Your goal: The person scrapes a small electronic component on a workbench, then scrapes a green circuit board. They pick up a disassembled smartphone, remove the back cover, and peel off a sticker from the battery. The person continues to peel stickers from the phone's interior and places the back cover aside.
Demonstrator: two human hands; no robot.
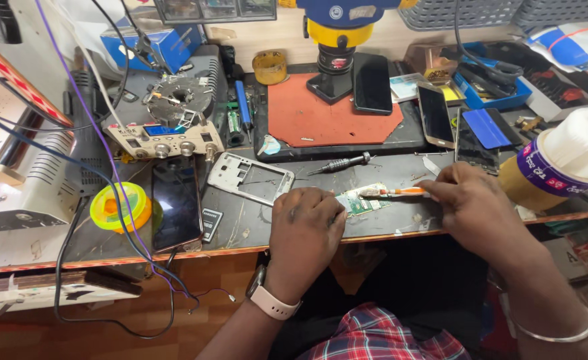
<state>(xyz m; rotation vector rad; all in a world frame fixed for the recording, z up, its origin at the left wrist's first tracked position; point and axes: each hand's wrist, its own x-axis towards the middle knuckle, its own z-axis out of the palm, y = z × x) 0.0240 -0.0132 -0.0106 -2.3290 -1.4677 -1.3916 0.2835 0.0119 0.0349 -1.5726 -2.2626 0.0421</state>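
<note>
My left hand presses down on a small green circuit board lying at the front edge of the dark workbench. My right hand grips a brush with an orange and white handle, its head resting on the board. A silver phone frame lies just left of my left hand. A black screwdriver rests behind the board.
A dark phone and a yellow-green tape spool lie at the left. A heating station stands behind them. More phones, a red mat, a blue tray and a paper cup fill the back and right.
</note>
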